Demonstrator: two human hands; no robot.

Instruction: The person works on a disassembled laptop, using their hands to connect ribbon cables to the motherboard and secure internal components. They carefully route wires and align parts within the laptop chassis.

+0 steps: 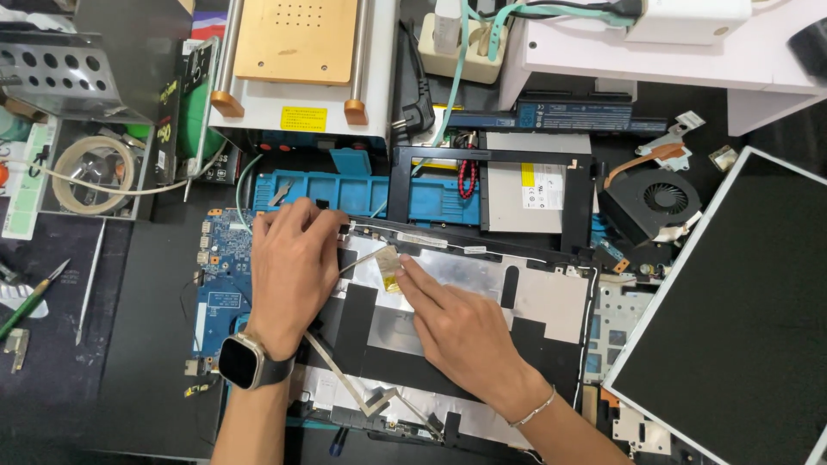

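At the middle of the cluttered dark surface [129, 344], a silver-and-black foil-backed laptop panel [482, 301] lies flat over a blue circuit board [222, 267]. Left hand [289, 267], fingers curled, presses its upper edge. Right hand [457, 323] lies flat, fingertip touching a small yellow tape tab [389, 274].

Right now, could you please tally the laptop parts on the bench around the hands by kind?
Blue circuit board: 1
Black round cooling fan: 1
Black flat screen panel: 1
Long black battery bar: 1
Silver foil-backed panel: 1
Total: 5
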